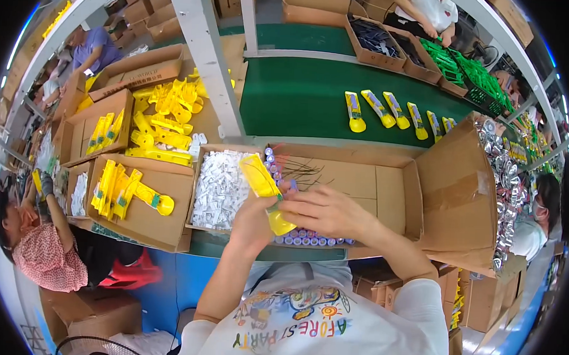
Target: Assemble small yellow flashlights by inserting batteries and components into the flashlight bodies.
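My left hand is closed around a yellow plastic shell with a rounded lower end, a torch-like housing with a bit of green on it. Bent over the shell, my right hand has its fingers together at a purple battery cell; motion blurs the fingertips. Both hands are above the near edge of a cardboard box holding rows of purple cells with thin dark and red wires. Left of them, a box of small white plastic parts partly disappears behind the shell.
An open carton with several yellow shells stands left, beside loose yellow parts. On the green belt lie several filled shells. A tall carton and shiny metal parts rise right. A white post stands ahead; co-workers sit around.
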The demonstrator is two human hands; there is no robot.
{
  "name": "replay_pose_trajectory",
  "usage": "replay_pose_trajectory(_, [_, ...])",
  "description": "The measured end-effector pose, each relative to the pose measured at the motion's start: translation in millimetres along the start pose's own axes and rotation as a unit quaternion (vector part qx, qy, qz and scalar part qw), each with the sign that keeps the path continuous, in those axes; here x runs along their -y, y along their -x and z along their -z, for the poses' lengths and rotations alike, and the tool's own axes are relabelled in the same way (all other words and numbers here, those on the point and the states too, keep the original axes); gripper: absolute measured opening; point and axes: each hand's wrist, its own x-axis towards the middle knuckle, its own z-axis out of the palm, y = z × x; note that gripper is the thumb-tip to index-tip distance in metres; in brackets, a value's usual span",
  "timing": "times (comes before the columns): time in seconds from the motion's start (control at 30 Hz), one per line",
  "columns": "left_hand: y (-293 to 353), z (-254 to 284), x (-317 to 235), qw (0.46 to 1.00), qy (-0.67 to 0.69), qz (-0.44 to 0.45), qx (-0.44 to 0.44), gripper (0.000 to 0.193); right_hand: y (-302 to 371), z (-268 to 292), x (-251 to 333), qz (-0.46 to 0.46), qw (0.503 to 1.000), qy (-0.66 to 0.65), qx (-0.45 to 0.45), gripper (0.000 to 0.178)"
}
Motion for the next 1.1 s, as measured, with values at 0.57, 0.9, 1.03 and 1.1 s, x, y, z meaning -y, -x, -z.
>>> replay_pose_trajectory(0.57, [34.7,39.4,32.5,0.976,-0.206,-0.061,0.038,0.057,12.3,-23.2,45.3,-0.389,0.846,-0.317,-0.179,0.01])
replay_pose_trajectory(0.9, [63.0,22.8,34.8,0.949,-0.285,-0.062,0.118,0.04,119.0,1.7,-12.3,-0.495,0.727,-0.39,0.273,0.02])
replay_pose_trajectory(1.03, [66.8,22.3,45.2,0.954,-0.263,-0.057,0.13,0.039,124.3,14.0,-16.4,-0.489,0.621,-0.571,0.22,0.022])
replay_pose_trajectory(1.1, [62.0,24.9,52.8,0.95,-0.274,-0.062,0.137,0.039,109.7,27.8,-12.8,-0.525,0.65,-0.533,0.136,0.032])
